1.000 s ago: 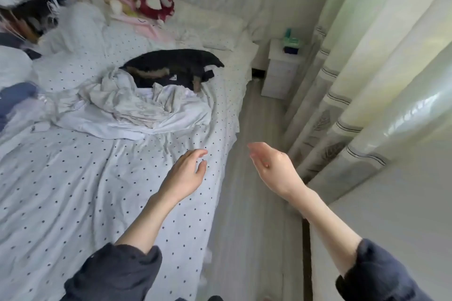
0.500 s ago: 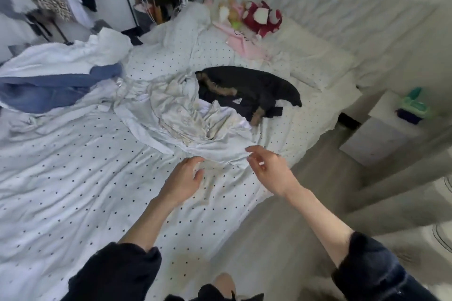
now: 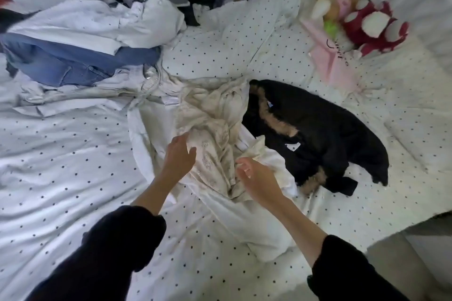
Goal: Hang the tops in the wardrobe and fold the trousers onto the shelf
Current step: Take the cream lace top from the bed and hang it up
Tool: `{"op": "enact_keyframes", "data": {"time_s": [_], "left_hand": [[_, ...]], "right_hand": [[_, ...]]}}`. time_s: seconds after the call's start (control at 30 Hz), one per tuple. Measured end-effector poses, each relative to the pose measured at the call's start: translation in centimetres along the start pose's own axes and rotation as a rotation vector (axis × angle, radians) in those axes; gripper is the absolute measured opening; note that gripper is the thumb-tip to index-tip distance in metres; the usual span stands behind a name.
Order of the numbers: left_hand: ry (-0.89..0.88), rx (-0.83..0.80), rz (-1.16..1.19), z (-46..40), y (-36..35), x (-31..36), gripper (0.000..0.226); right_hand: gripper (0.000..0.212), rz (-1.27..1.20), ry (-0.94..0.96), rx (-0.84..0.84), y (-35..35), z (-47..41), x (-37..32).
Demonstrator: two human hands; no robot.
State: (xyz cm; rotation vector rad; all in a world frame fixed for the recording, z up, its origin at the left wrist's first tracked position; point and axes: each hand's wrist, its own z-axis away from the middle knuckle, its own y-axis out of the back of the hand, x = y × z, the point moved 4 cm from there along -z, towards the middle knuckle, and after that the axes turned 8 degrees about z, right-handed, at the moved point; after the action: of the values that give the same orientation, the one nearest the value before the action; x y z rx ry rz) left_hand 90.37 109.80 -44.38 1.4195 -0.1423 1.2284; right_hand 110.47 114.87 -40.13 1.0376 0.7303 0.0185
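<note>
1. Both hands have come forward since half a second ago, from above bare dotted sheet to the crumpled clothes.
2. Across the bed (image 3: 73, 178) lies the cream garment (image 3: 215, 134), bunched between the hands, its long axis running from near the jeans (image 3: 63, 66) toward the person.
3. Just right of it the black fur-trimmed coat (image 3: 325, 129) lies slantwise.
4. Left hand (image 3: 179, 156) rests on the cream cloth with fingers loosely spread, gripping nothing.
5. Right hand (image 3: 256, 178) has fingers curled at a white fold; whether it pinches the fold cannot be told.
</note>
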Motion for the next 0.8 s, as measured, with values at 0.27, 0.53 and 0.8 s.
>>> {"op": "enact_keyframes", "data": {"time_s": [0.27,0.53,0.8], "left_hand": [[0.331,-0.022,0.004,-8.8,-1.4,-3.0,0.080],[-0.171,-0.224,-0.001,-4.1,-4.7,2.4,0.014],[-0.245,-0.384,0.159,-3.4,-7.8,4.3,0.036]], "right_hand": [[0.034,-0.137,-0.021,-0.134,-0.8,-9.2,2.1],[0.030,-0.463,-0.151,-0.105,0.9,-14.5,2.5],[0.023,-0.318,-0.421,-0.016,1.7,-16.6,8.2]]}}
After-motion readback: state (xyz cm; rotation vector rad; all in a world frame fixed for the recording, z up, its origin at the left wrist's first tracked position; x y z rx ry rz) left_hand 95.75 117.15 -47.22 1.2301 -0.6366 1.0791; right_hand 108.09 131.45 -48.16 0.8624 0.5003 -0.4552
